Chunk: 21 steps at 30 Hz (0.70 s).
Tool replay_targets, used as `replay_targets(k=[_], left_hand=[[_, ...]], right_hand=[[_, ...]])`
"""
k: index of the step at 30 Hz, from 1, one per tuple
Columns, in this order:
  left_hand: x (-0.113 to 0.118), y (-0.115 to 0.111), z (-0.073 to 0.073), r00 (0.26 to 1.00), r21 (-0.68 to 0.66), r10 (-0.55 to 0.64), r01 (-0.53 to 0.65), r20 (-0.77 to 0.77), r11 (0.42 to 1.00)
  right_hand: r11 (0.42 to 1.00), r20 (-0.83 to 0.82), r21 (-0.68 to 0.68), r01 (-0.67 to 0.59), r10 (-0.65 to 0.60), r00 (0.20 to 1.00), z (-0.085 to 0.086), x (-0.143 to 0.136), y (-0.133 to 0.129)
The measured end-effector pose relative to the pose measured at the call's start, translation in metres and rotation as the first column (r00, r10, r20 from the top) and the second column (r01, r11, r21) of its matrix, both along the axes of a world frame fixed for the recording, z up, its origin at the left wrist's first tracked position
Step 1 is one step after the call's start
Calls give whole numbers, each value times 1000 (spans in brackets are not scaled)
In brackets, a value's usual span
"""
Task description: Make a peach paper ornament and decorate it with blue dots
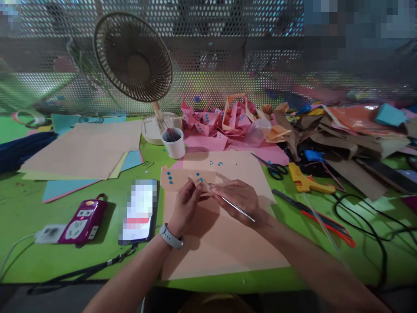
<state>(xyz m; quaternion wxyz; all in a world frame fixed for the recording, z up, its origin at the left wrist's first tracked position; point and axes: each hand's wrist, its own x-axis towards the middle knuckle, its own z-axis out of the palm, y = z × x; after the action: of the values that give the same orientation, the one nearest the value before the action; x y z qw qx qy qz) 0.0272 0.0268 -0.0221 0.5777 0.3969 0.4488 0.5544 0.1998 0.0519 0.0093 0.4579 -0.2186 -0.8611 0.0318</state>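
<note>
A folded peach paper strip with small blue diamond pieces on it is pinched in my left hand, which wears a pale watch band. My right hand holds a thin metallic tool, its shaft slanting down to the right. The fingertips of both hands nearly meet at the paper, beside a blue diamond. What the tool's far end touches is hard to make out. Beneath the hands lie large peach sheets; several tiny blue pieces are scattered on them beyond the strip.
Left: a phone, purple power socket and paper stack. Behind: a white cup, fan and folded pink papers. Right: scissors, a yellow glue gun, a cutter and black cables.
</note>
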Motion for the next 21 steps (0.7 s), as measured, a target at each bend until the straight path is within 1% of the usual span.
replay_targets(k=[4,12,21], left_hand=[[0,0,-1,1000,16,-5,5,-19,1000],[0,-1,-1,999,28,-9,10,-31,1000],[1,-2,2,1000,29,-16,17,-24,999]], right_hand=[[999,0,43,22,-22,1000,0,-1,0],[995,-7,94,14,-13,1000,4,-2,1],[997,-10,83,-1,2,1000,2,-2,1]])
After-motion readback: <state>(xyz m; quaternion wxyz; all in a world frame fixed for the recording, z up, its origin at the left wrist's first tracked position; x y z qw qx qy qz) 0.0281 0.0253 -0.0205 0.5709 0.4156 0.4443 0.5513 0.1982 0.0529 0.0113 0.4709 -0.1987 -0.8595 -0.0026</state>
